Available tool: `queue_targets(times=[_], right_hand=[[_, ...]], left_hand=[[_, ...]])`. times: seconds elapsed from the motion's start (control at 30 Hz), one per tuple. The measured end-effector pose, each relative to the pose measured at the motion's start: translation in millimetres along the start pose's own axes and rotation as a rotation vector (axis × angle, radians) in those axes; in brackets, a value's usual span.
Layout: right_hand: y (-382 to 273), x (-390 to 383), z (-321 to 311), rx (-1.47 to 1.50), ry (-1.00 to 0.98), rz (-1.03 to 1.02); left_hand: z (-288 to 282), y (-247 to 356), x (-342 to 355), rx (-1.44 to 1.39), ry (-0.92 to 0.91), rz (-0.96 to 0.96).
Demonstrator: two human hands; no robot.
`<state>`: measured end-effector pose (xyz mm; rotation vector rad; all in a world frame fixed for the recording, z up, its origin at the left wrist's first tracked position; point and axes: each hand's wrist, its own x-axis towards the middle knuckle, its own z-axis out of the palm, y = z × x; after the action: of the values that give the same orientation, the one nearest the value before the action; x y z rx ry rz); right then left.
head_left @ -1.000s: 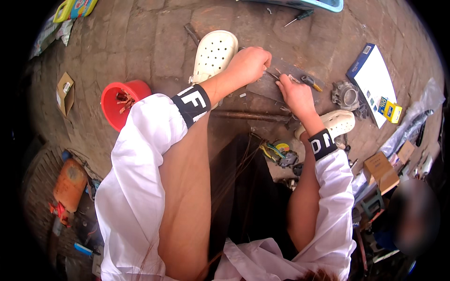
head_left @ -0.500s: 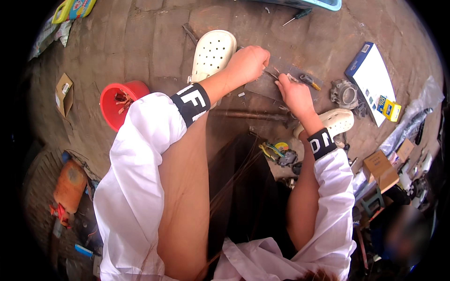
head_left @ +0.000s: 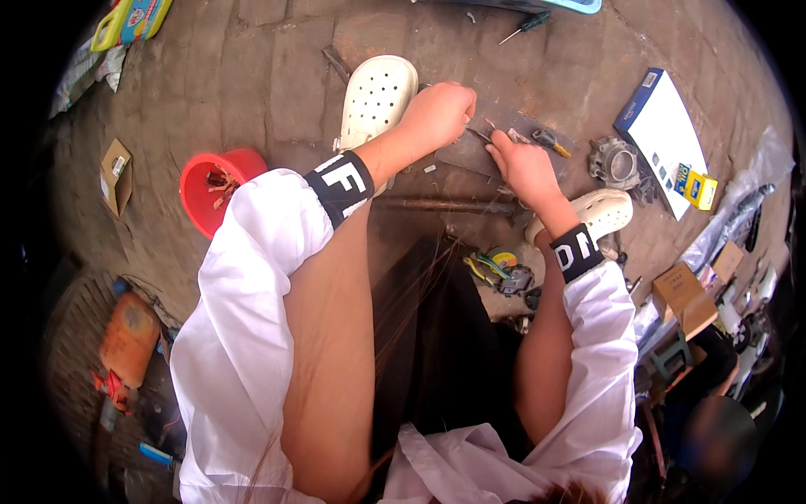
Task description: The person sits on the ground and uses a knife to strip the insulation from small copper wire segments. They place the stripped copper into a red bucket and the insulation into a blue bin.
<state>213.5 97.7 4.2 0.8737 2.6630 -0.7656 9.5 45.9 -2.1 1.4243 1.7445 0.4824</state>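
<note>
My left hand [head_left: 442, 111] is closed in a fist beside the toe of a white clog; its fingertips are turned away, so what they hold is hidden. Lower and to the right, my right hand [head_left: 522, 166] is closed with thumb and forefinger pressed together. A thin dark strip [head_left: 478, 133] shows in the gap between the two hands; I cannot tell which fingers grip it. Beneath them lies a flat dark plate [head_left: 464, 157] on the ground. Just past my right hand rests a tool with a black and yellow handle [head_left: 551, 143].
A red bucket [head_left: 241, 161] with copper-coloured scraps stands at left. A metal bar [head_left: 449, 205] lies before my feet. Right of my hands are a round metal housing [head_left: 617, 164] and a white-and-blue box [head_left: 667, 139]. A screwdriver [head_left: 531, 23] lies at the far side.
The whole view has shifted slightly. Both hands keep nearly the same closed pose, close to each other over the plate.
</note>
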Motion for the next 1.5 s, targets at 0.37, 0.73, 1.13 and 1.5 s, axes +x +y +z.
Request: queue_targets(times=[0.37,0.73,1.13,1.5], right_hand=[[1,-54,-62,0.214,0.087,0.285],[-100,-138,-216,0.719,0.218,0.320],[-372,-137,-163,1.645,0.171,-0.081],[-430,-180,-75,2.160,-0.303,-0.425]], left_hand=[[-4,-6,-6,-0.080,0.021,-0.012],[-127,110,-73,-1.294,0.271,-0.268],[-148,116,-366,-1.425,0.679,-0.122],[-107,63,-522,-1.513,0.805,-0.250]])
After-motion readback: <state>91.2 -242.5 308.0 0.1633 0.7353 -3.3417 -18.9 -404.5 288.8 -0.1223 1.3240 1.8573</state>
